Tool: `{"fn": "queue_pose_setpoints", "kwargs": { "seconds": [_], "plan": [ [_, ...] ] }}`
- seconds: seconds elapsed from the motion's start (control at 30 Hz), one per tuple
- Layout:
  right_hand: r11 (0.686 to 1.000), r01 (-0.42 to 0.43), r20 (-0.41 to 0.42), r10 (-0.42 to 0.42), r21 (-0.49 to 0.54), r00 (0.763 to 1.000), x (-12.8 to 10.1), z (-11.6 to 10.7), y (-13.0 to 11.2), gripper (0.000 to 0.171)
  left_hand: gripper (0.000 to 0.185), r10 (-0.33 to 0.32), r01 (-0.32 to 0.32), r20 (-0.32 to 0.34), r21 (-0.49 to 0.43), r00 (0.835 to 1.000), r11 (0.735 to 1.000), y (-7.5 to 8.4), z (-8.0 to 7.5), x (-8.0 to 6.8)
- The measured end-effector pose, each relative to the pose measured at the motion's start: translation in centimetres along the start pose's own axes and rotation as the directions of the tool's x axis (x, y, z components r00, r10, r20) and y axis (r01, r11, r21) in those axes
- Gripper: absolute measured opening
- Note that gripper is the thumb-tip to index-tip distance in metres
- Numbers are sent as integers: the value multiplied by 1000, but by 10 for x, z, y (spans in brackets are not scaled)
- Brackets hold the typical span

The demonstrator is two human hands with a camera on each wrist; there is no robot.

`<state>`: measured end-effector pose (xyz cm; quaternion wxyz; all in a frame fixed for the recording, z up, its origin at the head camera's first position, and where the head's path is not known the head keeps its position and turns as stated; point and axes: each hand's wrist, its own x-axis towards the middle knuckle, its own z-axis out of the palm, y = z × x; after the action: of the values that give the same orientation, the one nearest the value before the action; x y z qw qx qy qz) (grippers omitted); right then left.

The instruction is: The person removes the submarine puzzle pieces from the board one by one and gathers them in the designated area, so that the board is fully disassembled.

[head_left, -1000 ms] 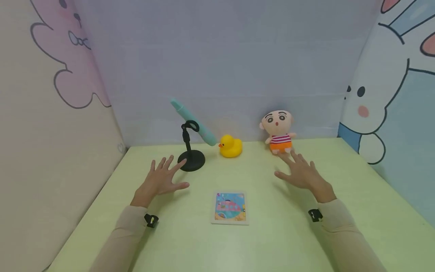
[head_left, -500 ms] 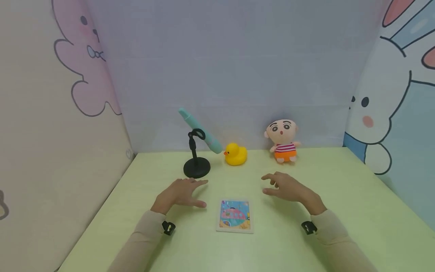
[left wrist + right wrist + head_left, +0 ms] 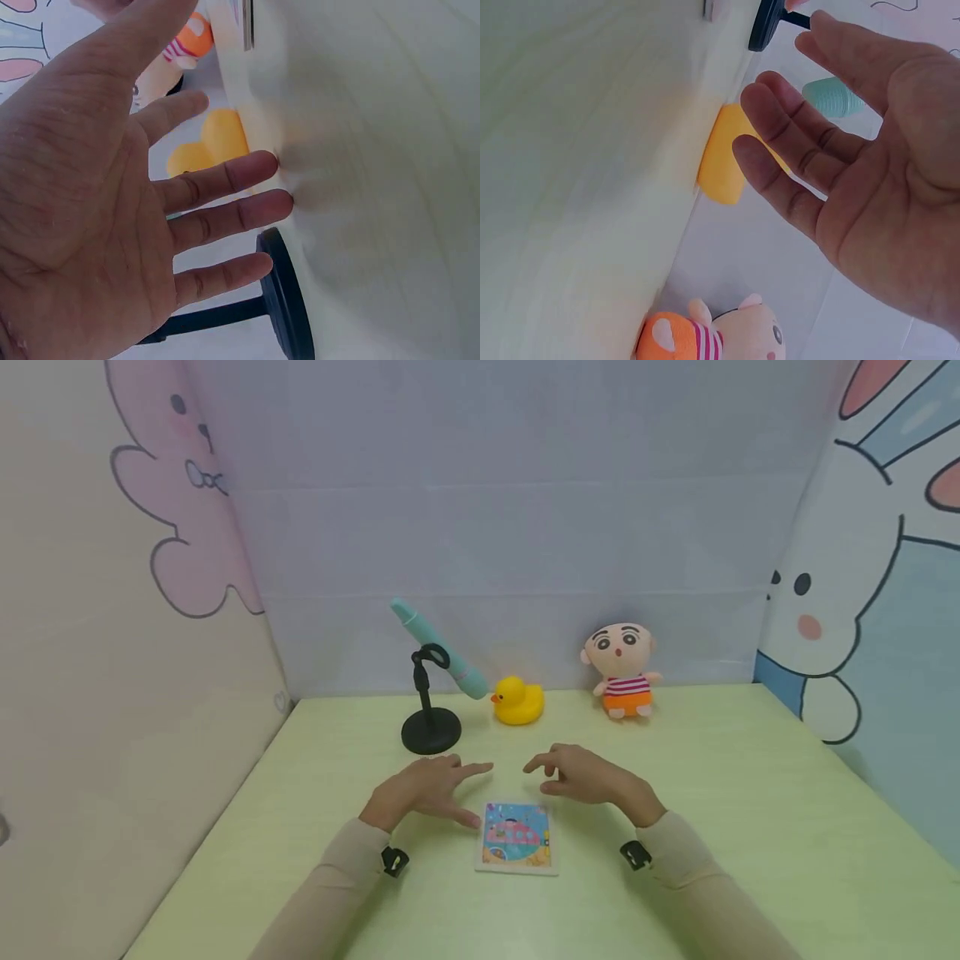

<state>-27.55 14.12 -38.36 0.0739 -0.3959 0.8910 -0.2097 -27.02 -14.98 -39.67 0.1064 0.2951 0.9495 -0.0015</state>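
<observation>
A flat square picture puzzle (image 3: pixel 516 837) with a white rim and a pink and blue sea picture lies on the pale table (image 3: pixel 637 893). My left hand (image 3: pixel 426 789) hovers at its upper left, fingers spread, the thumb tip close to the rim; whether it touches cannot be told. In the left wrist view the left palm (image 3: pixel 82 202) holds nothing. Beyond the puzzle's upper right edge is my right hand (image 3: pixel 588 777), its fingers loosely bent around nothing. The right wrist view shows that palm (image 3: pixel 900 180) bare too.
Behind the hands, a black stand (image 3: pixel 431 731) with a round base stands at the left, a teal tube (image 3: pixel 441 647) leaning behind it. A yellow rubber duck (image 3: pixel 519 702) sits near the back edge. To its right sits a plush doll (image 3: pixel 627 672) in a striped shirt.
Both hands have come inward and nearer to the puzzle from their wide spread positions. The right hand's fingers went from spread to loosely bent. The camera view has shifted slightly.
</observation>
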Motion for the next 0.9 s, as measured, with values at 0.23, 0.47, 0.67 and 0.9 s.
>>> {"fn": "queue_pose_setpoints", "kwargs": {
  "seconds": [0.23,0.47,0.67,0.9],
  "plan": [
    [1000,20,66,-21,12,998,17,9,-14,28,90,45,-45,22,-33,999,998,9,1,5],
    [1000,-5,162,5,1,987,31,21,-23,31,77,76,-72,42,-93,996,993,10,0,5],
    [997,-38,233,21,68,972,36,31,-29,31,70,146,-136,67,-144,987,980,7,2,8],
    [998,-40,245,26,51,969,39,36,-35,35,72,128,-104,125,-177,984,979,6,3,7]
  ]
}}
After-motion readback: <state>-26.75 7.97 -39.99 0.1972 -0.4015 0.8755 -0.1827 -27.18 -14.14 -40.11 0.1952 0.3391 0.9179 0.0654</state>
